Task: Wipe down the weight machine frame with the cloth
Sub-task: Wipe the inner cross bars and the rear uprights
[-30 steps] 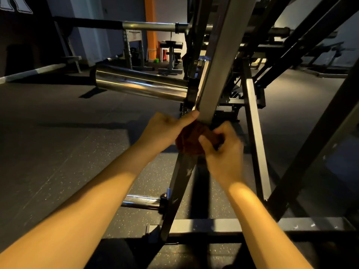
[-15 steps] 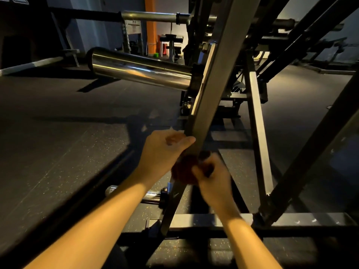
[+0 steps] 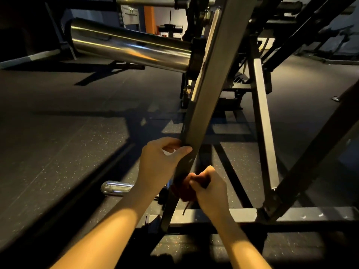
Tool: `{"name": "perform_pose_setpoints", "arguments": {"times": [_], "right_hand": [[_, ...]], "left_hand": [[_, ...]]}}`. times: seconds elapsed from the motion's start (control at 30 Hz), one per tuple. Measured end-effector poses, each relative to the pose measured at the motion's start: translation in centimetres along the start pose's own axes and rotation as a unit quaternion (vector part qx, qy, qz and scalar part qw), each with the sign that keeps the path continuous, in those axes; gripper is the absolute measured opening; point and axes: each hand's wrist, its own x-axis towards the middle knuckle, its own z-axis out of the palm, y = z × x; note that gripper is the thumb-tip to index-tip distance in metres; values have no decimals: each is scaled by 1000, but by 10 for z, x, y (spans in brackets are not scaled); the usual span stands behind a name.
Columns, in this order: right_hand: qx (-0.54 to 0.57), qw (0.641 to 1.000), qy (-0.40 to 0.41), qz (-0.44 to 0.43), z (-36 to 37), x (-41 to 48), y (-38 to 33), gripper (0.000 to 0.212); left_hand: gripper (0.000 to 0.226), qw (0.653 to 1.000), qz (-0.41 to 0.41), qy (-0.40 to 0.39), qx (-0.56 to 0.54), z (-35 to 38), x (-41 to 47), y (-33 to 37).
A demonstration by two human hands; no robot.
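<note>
A dark slanted beam of the weight machine frame point(image 3: 206, 98) runs from the top centre down to the floor rail. My left hand point(image 3: 159, 162) grips the beam's left edge, thumb across its face. Just below, my right hand point(image 3: 208, 188) presses a dark reddish cloth point(image 3: 183, 192) bunched against the lower part of the beam. A thread of the cloth hangs down. Most of the cloth is hidden under my fingers.
A large chrome sleeve point(image 3: 128, 46) sticks out left from the beam at the top. A smaller chrome peg point(image 3: 116, 188) juts out near the floor. The base rail point(image 3: 291, 215) and other slanted struts point(image 3: 264, 133) stand to the right. Speckled rubber floor point(image 3: 68, 152) lies to the left.
Both hands have slid down the slanted beam with the cloth, from its middle toward its lower end. My view has dipped lower and closer.
</note>
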Motion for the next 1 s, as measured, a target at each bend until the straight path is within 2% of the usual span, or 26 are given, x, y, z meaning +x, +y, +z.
{"name": "perform_pose_setpoints", "arguments": {"times": [0.17,0.33,0.47,0.53,0.7,0.87,1.0], "right_hand": [[72,996,36,-46,-33,26,-22,21],[55,997,-42,-29,-9,14,6,18],[171,982,12,-74,-34,32,-12,17],[216,974,9,-67,-35,34,-12,16],[164,985,-41,-22,-7,11,5,21],[190,980,47,-45,-7,18,-24,22],[159,986,51,-4,25,-4,-3,21]], "left_hand": [[15,1000,4,-1,-27,-3,0,-7],[13,999,13,25,-23,1,-1,-4],[13,999,7,7,-33,-4,1,-3],[12,999,6,8,-42,-3,2,-3],[13,999,10,26,-33,0,0,-1],[14,999,2,6,-43,-5,2,0],[13,998,-12,17,-62,-3,3,-1]]}}
